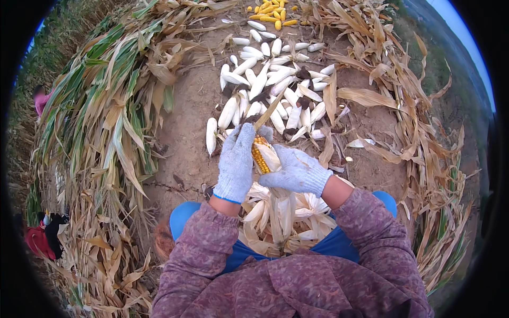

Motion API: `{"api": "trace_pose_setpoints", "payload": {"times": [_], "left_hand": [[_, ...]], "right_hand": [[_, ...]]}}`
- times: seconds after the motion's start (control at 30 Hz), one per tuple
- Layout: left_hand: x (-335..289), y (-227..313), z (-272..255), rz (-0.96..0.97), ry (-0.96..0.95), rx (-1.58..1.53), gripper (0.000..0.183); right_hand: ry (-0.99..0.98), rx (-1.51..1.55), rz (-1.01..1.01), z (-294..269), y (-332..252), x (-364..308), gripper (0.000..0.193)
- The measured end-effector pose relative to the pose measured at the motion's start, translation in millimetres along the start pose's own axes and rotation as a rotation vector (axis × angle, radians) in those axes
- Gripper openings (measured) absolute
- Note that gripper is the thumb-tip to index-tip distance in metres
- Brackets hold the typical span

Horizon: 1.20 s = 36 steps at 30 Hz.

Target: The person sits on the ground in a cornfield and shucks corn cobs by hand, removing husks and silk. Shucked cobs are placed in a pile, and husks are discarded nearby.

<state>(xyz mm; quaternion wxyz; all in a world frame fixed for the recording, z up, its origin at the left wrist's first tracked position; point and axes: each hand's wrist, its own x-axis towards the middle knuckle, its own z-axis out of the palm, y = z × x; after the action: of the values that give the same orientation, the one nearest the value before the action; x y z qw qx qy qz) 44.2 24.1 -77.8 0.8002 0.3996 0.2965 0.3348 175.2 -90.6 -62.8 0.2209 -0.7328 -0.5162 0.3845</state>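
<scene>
Both my hands wear pale grey knit gloves and meet in front of me around one ear of corn (pixel 260 159). Its orange-yellow kernels show along the left side, while pale husk still wraps the right. My left hand (pixel 237 159) closes on the ear from the left, fingers pointing away from me. From the right, my right hand (pixel 297 168) grips the husk side, its thumb lying across the ear's lower part. Some fingertips are hidden behind the ear. A dry leaf strip (pixel 271 110) sticks up above my hands.
White-husked ears (pixel 260 82) lie heaped on the bare soil (pixel 185 127) ahead, with husked yellow cobs (pixel 273 10) beyond. Loose husks (pixel 281 217) pile between my knees. Cut stalks bank up at left (pixel 116 106) and right (pixel 419 127). A person (pixel 41 100) is at far left, above a red-and-black bundle (pixel 45 238).
</scene>
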Motion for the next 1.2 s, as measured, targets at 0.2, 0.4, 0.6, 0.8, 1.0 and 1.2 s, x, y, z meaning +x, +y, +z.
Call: {"api": "trace_pose_setpoints", "payload": {"times": [0.2,0.4,0.6,0.8,1.0,1.2], "left_hand": [[2.1,0.6,-6.5,-0.075,-0.044,-0.188,0.036],[4.1,-2.6,-5.6,-0.071,-0.002,-0.228,0.037],[4.6,-1.2,-10.6,-0.121,0.008,-0.275,0.036],[4.8,3.9,-5.5,-0.035,0.095,-0.118,0.03],[17.9,-12.9,-14.7,0.12,0.18,0.055,0.028],[15.5,-11.0,-11.3,0.045,0.216,-0.106,0.024]], "right_hand": [[-0.013,-0.04,0.012,-8.1,-12.2,-3.9,0.082],[0.02,-0.046,0.007,-5.0,-13.4,-4.5,0.082],[0.029,-0.098,-0.019,-4.3,-16.5,-5.7,0.079],[0.091,-0.103,-0.063,-1.0,-16.7,-5.8,0.074],[0.218,-0.114,-0.118,4.6,-9.4,-9.6,0.077],[0.226,-0.086,-0.115,-2.4,-18.6,-10.2,0.079]]}}
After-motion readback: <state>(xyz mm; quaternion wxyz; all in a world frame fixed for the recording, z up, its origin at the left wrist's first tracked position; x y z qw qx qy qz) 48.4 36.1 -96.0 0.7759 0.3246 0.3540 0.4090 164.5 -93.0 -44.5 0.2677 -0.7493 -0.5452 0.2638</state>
